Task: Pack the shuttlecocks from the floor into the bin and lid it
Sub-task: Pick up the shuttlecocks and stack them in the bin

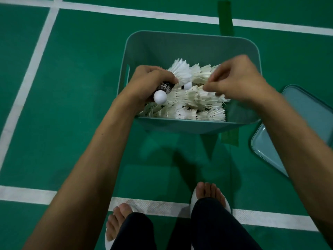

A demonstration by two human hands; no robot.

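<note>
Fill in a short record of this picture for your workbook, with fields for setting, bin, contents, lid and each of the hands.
Setting: green court floor with white lines
Bin: teal bin, open, standing on the floor
Contents: pile of white feather shuttlecocks
Lid: lid is off, lying on the floor to the right of the bin
Left hand: left hand over the bin's left side, grips a single shuttlecock, white cork towards the camera
Right hand: right hand over the bin's right side, fingertips pinch feathers of the pile

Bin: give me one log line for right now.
bin: holds shuttlecocks | left hand: grips one shuttlecock | right hand: pinches feathers | lid: off, on floor
</note>
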